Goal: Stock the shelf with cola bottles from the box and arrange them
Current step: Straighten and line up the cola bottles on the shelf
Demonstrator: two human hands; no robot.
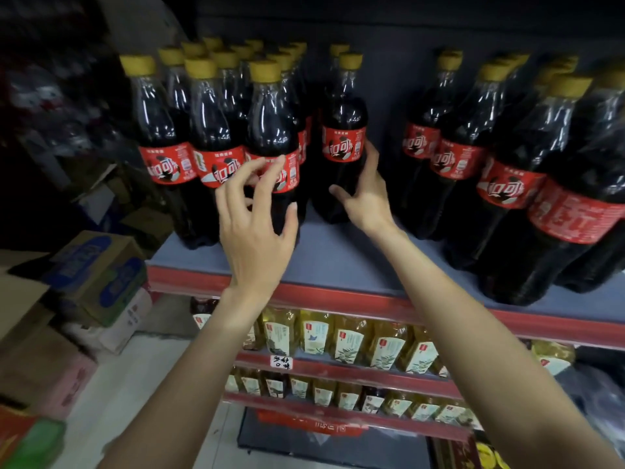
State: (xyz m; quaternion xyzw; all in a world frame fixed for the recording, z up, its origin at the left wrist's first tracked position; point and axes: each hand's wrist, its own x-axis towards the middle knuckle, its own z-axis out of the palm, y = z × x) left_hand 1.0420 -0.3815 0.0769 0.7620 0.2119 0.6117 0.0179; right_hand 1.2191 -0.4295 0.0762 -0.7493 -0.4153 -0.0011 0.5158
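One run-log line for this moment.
left hand: open, at front cola bottle | right hand: grips lone cola bottle | top shelf: gap beside it

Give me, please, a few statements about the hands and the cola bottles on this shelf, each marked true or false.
1. The right hand holds a cola bottle standing apart from the left group of bottles. True.
2. The bottle caps are red. False: they are yellow; the labels are red.
3. The left hand carries a bottle off the shelf. False: its fingers are spread in front of the left group, lifting nothing.
4. The shelf below holds yellowish bottles. True.
5. The top shelf is fully packed. False: bare shelf shows between the held bottle and the right group.
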